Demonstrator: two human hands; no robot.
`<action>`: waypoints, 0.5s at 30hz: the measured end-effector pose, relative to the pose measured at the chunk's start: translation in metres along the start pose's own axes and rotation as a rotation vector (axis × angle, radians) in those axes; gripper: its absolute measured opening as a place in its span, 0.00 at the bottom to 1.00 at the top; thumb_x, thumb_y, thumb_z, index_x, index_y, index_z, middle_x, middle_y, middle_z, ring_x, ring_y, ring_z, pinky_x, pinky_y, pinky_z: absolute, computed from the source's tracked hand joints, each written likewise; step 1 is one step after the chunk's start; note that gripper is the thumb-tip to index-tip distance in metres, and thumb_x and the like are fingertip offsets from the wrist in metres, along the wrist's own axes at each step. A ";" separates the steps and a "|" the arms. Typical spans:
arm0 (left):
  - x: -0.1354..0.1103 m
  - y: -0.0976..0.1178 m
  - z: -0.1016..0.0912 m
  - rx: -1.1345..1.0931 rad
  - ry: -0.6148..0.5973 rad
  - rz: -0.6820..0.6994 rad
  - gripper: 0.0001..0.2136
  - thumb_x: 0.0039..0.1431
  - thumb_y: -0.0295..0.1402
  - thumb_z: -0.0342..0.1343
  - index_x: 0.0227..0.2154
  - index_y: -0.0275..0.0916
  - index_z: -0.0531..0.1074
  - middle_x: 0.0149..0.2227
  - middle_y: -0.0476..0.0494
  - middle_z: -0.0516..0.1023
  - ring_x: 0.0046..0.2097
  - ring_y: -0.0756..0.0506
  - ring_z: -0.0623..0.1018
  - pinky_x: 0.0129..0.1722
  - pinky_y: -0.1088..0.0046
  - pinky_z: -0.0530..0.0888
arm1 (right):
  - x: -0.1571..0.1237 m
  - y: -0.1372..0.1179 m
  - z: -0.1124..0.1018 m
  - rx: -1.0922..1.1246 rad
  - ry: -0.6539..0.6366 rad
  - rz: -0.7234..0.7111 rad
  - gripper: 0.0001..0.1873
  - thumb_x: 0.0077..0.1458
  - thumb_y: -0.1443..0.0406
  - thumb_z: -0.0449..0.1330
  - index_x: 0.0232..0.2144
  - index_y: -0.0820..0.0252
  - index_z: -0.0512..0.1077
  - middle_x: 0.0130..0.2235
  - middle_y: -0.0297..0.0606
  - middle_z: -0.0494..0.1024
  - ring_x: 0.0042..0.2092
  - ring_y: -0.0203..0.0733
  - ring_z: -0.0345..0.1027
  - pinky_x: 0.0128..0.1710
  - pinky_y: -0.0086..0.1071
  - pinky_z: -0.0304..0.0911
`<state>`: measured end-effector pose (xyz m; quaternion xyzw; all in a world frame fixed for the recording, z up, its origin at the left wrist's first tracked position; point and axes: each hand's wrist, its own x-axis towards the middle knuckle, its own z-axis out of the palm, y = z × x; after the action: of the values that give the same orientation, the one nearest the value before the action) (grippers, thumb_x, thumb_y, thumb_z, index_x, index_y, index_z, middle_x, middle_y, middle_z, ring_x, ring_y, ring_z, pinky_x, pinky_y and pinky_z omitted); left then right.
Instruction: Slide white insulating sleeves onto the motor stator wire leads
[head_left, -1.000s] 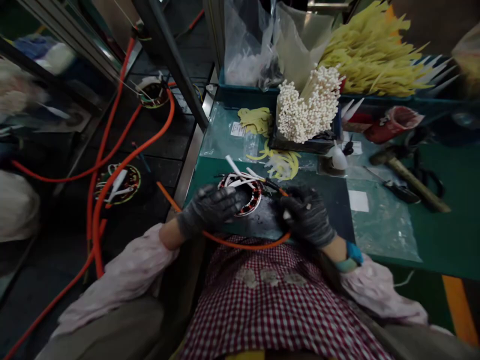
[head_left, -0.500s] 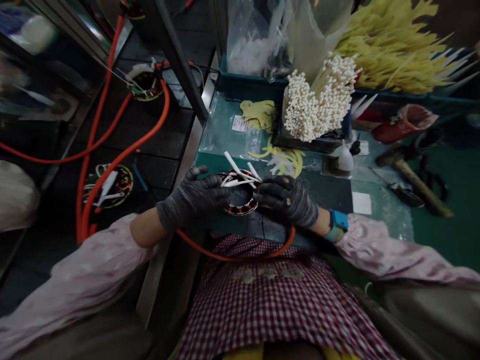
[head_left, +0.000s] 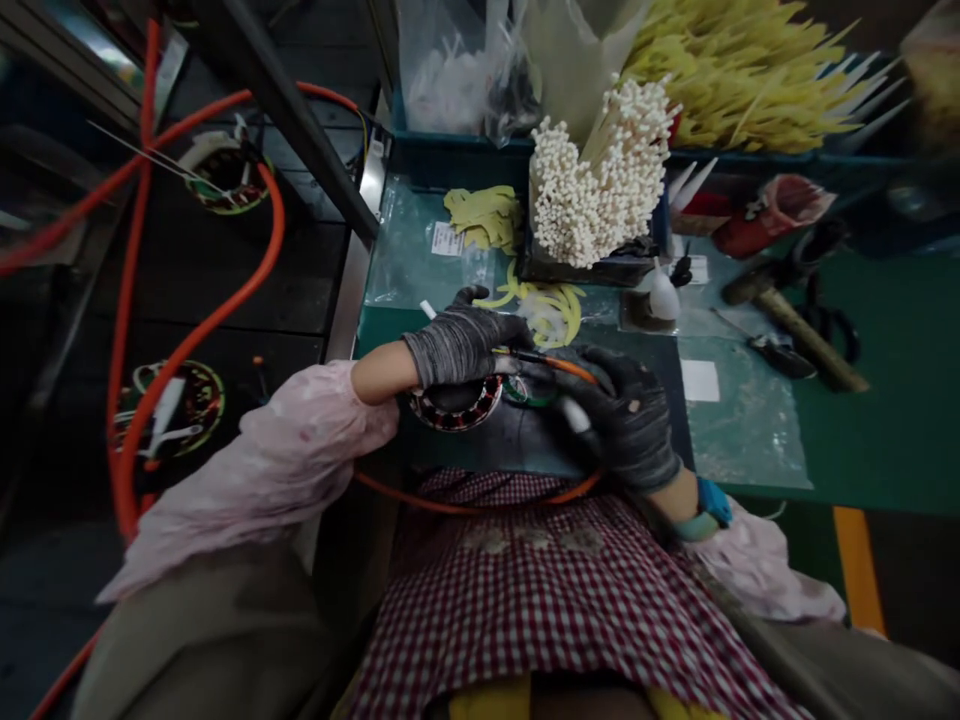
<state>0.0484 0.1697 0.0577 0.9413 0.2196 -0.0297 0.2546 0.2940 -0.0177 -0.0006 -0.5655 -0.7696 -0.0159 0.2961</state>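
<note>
A round motor stator (head_left: 454,403) with copper windings lies on the green bench near its front edge. My left hand (head_left: 465,343), in a dark grey glove, lies over the top of the stator with its fingers curled down on it. My right hand (head_left: 625,417), also gloved, sits just right of the stator and grips a tool with an orange hose (head_left: 559,366) and a white tip. White sleeves stick out of the stator under my left hand.
A box of white sticks (head_left: 596,190) and a heap of yellow strips (head_left: 739,95) stand behind. A hammer (head_left: 795,325), pliers (head_left: 765,350) and a red cup (head_left: 776,210) lie at right. Orange hoses (head_left: 187,340) and two more stators (head_left: 169,405) sit on the dark surface at left.
My left hand moved from the stator's left side onto its top. My right hand drew back to the right and now holds the hose tool.
</note>
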 end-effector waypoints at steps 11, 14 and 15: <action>-0.034 -0.002 -0.002 0.020 0.207 0.043 0.30 0.78 0.54 0.60 0.72 0.42 0.74 0.64 0.36 0.87 0.68 0.32 0.84 0.85 0.32 0.46 | -0.003 -0.018 0.016 -0.003 0.044 -0.039 0.15 0.72 0.65 0.70 0.57 0.42 0.82 0.69 0.39 0.82 0.73 0.60 0.70 0.75 0.65 0.64; -0.055 0.027 0.011 0.159 0.314 0.026 0.35 0.69 0.60 0.68 0.71 0.45 0.76 0.69 0.35 0.83 0.75 0.24 0.76 0.84 0.27 0.46 | -0.004 -0.015 0.002 0.143 0.034 0.018 0.11 0.76 0.65 0.63 0.55 0.47 0.81 0.70 0.45 0.81 0.76 0.62 0.68 0.76 0.69 0.66; -0.059 0.036 0.020 0.186 0.337 0.017 0.30 0.71 0.55 0.68 0.69 0.49 0.78 0.68 0.38 0.85 0.75 0.24 0.76 0.84 0.26 0.47 | -0.003 -0.017 -0.003 0.210 0.009 0.056 0.11 0.77 0.64 0.61 0.55 0.48 0.80 0.69 0.46 0.81 0.76 0.62 0.69 0.76 0.69 0.67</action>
<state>0.0113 0.1084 0.0666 0.9542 0.2475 0.1105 0.1264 0.2810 -0.0278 0.0055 -0.5525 -0.7496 0.0706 0.3577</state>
